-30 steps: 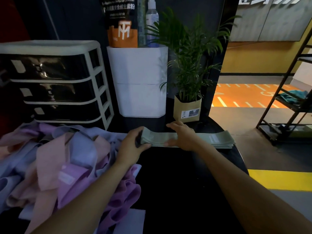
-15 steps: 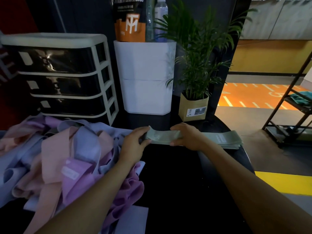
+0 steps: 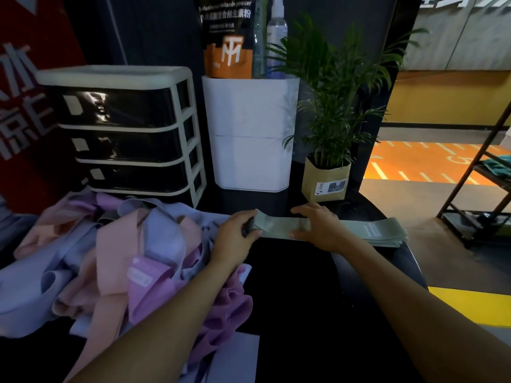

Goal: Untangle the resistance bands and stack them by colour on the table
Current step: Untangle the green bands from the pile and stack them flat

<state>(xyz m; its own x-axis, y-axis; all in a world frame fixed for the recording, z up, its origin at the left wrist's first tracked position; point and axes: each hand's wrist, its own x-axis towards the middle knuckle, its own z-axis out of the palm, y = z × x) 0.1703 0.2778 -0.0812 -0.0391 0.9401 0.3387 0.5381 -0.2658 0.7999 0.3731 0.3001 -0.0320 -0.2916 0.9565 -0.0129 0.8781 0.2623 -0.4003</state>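
flat between the hands, green bands (image 3: 279, 226): left hand (image 3: 235, 237) pinching, right hand (image 3: 318, 226) spread atop.

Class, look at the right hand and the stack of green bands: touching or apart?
Touching. The head view shows the right hand lying flat across the green bands, fingers pressing their top.
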